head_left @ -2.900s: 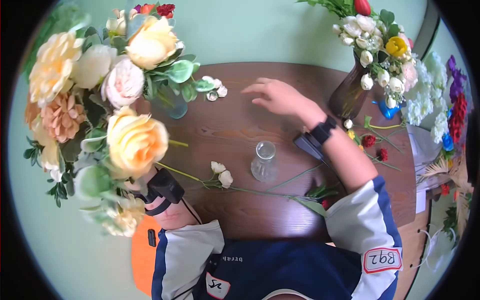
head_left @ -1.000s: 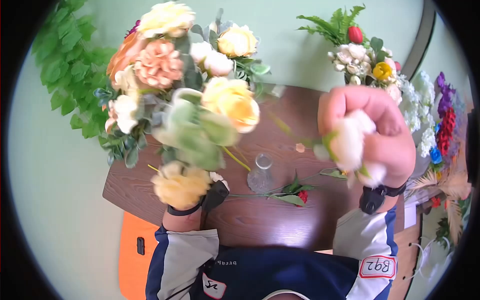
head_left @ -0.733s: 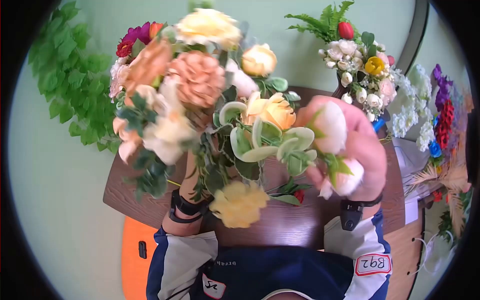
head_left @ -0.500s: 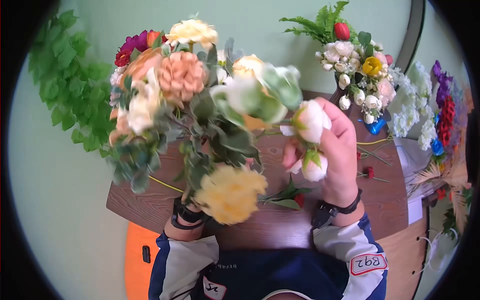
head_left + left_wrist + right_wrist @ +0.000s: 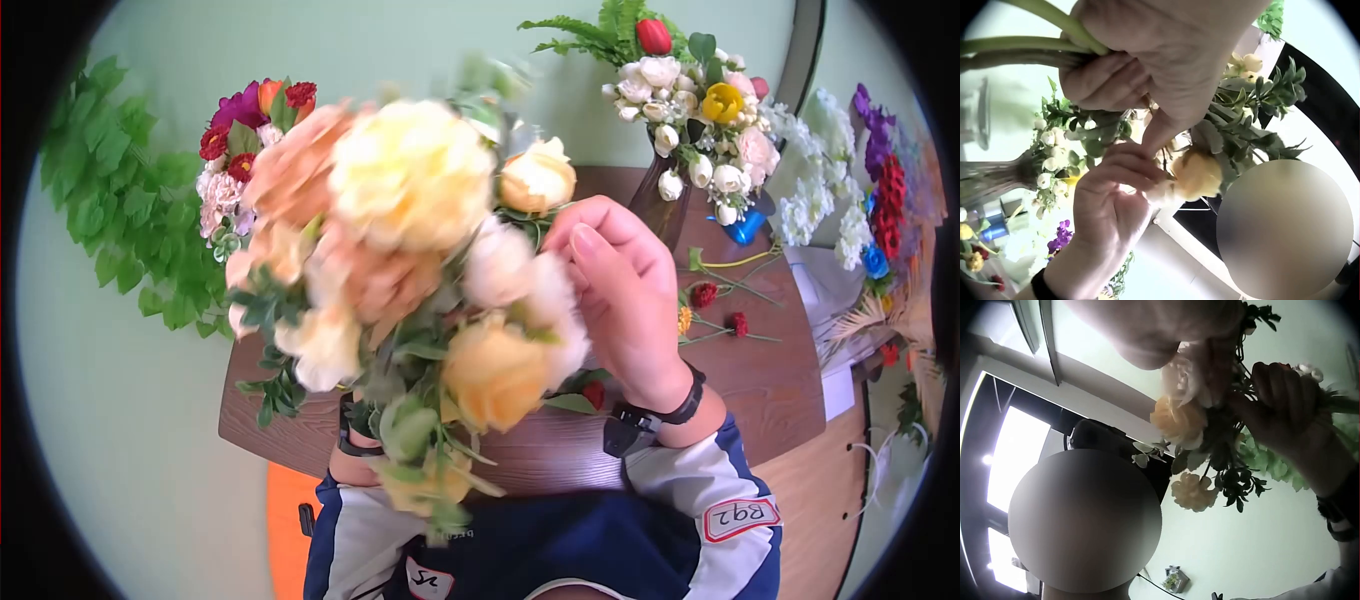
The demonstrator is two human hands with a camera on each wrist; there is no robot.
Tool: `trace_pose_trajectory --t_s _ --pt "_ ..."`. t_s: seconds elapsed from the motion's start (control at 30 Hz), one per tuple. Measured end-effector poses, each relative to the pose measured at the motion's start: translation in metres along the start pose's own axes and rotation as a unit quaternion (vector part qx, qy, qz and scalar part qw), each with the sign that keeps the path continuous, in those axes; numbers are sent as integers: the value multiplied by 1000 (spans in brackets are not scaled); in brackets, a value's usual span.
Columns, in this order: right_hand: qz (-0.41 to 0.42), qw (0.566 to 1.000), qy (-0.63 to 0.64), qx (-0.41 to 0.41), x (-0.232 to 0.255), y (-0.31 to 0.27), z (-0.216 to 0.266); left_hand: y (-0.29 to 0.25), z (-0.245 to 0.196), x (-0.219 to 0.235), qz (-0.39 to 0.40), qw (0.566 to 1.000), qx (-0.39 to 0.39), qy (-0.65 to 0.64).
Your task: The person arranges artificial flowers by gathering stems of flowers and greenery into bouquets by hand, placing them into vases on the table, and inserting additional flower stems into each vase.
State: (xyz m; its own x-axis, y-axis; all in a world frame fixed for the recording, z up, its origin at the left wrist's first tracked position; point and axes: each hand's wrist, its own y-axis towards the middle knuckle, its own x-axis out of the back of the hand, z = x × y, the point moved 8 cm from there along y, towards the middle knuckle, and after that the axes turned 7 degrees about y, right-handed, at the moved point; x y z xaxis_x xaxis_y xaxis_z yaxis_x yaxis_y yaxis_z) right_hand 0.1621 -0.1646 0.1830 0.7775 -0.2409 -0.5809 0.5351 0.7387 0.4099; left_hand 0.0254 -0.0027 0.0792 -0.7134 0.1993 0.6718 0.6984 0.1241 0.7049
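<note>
A large bouquet of cream, peach and yellow artificial flowers hangs over the table, partly blurred. My left hand grips its green stems in a fist. In the head view the flowers hide that hand; the right wrist view also has the left hand round the stems. My right hand is at the bouquet's right edge, its fingers curled and thumb up, pinching by the white roses. Those blossoms hide the pinched part. In the left wrist view the right hand reaches in below the left thumb.
A dark vase of white and yellow flowers stands at the back right, beside a blue object. Loose red flowers lie on the brown table. A leafy vine hangs at left, near a red and purple arrangement.
From reaching over the table, my right hand has picked up white roses and brought them left into the bouquet. My left hand has carried the bouquet towards the middle and turned it.
</note>
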Motion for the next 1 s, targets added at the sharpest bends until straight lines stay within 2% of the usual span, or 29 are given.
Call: trace_pose_trajectory --t_s 0.07,0.1,0.13,0.17,0.2,0.23,0.3,0.33,0.4,0.43,0.47,0.5,0.53,0.6,0.67,0.73,0.8,0.87,0.93,1.0 --pt "-6 988 -125 90 -11 -6 18 -5 -3 2 0 1000 -3 -10" --pt "-16 946 -292 144 -17 -11 30 -3 -2 2 0 1000 -4 -15" --pt "-3 863 -431 264 -28 -17 42 1 -1 2 0 1000 -4 -20" --pt "45 779 -529 333 -40 -22 50 6 0 1 1 1000 -2 -26" --pt "91 678 -614 393 -52 -29 54 11 1 0 4 999 -1 -32" --pt "89 680 -615 390 -53 -30 60 17 2 -2 8 999 1 -40" --pt "107 602 -706 356 -57 -29 57 33 6 -8 17 998 -2 -57" --pt "99 603 -708 355 -53 -25 56 43 8 -11 23 998 -7 -65" --pt "136 628 -645 414 -54 -23 53 55 10 -16 35 996 -10 -82" --pt "152 673 -616 379 -49 -21 47 57 10 -18 40 995 -9 -89" --pt "150 675 -616 378 -47 -22 46 58 10 -18 43 994 -8 -96" --pt "174 674 -637 332 -46 -18 38 49 11 -13 45 994 -7 -103" --pt "197 671 -655 285 -43 -15 29 -28 8 25 47 993 -7 -110" --pt "200 657 -667 290 -39 -13 26 -3 1 8 51 991 -5 -124" --pt "195 718 -585 323 -35 -14 33 28 -1 -11 53 989 -1 -138" --pt "195 721 -577 330 -37 -17 40 39 5 -13 51 987 5 -151" --pt "194 716 -555 376 -36 -17 42 49 12 -13 51 985 11 -164" --pt "190 703 -574 375 -38 -19 44 58 20 -11 51 983 13 -175" --pt "162 675 -589 414 -36 -22 50 66 25 -10 52 981 14 -187" --pt "144 676 -575 438 -31 -23 56 72 28 -10 51 978 15 -200"
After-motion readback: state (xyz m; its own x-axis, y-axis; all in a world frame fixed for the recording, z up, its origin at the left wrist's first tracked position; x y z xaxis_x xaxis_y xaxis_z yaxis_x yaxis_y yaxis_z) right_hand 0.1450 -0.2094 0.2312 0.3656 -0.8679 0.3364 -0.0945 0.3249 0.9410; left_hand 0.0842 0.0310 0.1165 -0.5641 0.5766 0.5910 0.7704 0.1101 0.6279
